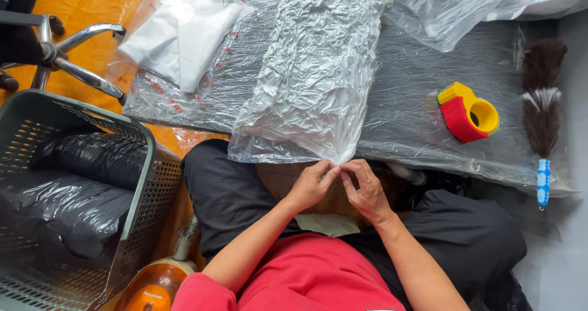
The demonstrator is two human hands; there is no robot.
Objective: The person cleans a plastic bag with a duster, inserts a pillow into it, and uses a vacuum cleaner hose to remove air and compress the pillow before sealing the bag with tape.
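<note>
Crinkled, glossy clear plastic on the vacuum bag (312, 72) at upper centre. Smooth, shiny film over the table (404, 102). Hard glossy plastic, red and yellow, on the tape dispenser (468, 112) at right. Soft feathers on the duster (542, 96). Perforated matt plastic basket (131, 225), lower left; chromed metal chair base (73, 60), upper left.

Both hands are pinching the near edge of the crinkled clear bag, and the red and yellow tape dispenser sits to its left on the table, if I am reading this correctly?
Not quite: the head view shows the tape dispenser to the right of the crinkled clear bag, not the left. Both the left hand and right hand do pinch its near edge.
</note>
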